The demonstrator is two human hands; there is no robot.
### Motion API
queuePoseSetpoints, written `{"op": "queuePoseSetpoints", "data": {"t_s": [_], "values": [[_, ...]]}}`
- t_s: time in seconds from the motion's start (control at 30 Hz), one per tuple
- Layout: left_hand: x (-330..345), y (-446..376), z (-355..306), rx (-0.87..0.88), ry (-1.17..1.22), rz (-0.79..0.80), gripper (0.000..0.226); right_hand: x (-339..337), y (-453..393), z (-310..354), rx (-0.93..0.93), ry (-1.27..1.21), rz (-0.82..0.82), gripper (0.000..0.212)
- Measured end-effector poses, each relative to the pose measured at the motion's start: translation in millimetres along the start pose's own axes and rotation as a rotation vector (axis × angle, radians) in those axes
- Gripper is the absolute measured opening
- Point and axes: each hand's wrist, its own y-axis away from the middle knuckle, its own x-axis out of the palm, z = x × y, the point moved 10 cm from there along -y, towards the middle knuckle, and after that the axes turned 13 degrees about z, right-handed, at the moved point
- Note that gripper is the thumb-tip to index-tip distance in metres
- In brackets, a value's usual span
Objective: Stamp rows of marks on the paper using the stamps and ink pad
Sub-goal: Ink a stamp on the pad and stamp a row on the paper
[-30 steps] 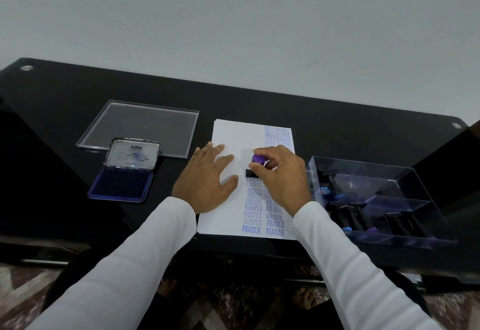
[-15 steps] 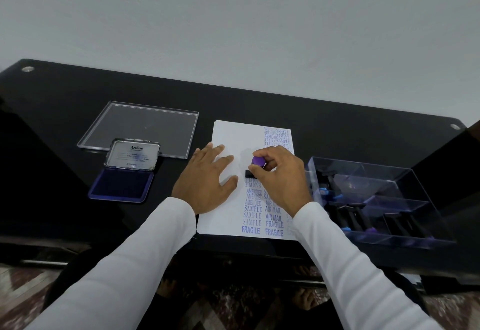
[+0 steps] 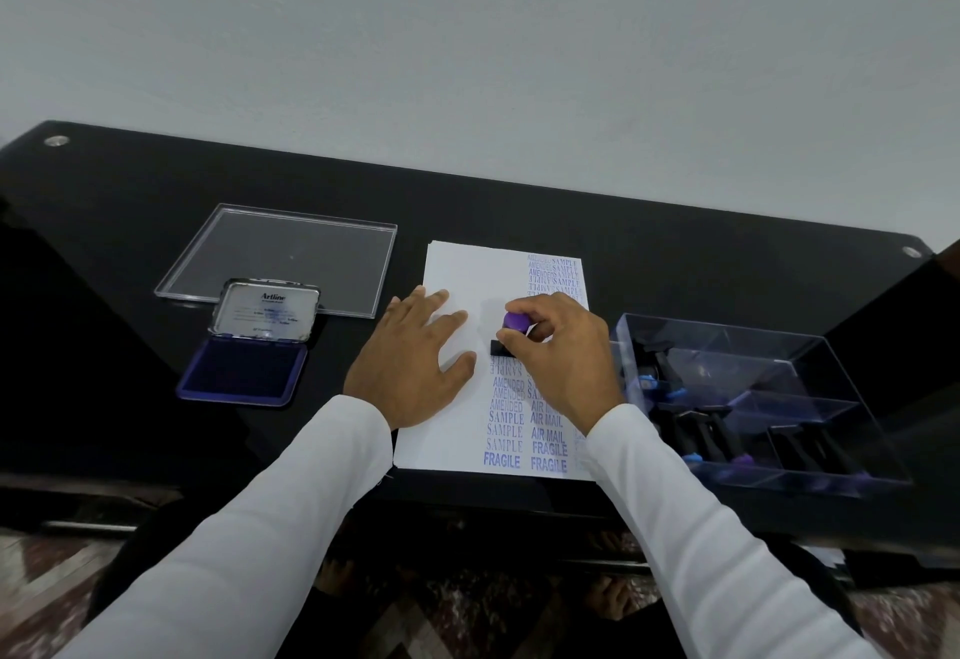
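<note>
We press our left hand [image 3: 410,367] flat, fingers spread and holding nothing, on the blank left part of the paper [image 3: 457,274] so the sheet cannot slide on the glossy black table [image 3: 675,263]. Our right hand [image 3: 563,352] curls its fingers round the purple-knobbed stamp [image 3: 511,333], base down on the paper at the top of the left column of marks, extending that row. The open ink pad [image 3: 241,372] lies near on the left for re-inking, spare stamps in the clear tray [image 3: 753,398] on the right.
</note>
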Motion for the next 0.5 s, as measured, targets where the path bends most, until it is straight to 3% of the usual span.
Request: {"op": "queuePoseSetpoints", "data": {"t_s": [0.5], "values": [[-1.7,0.9,-0.8,0.006,0.003,-0.020,0.071,-0.2,-1.4,0.0,-0.004,-0.002,-0.009,0.027]]}}
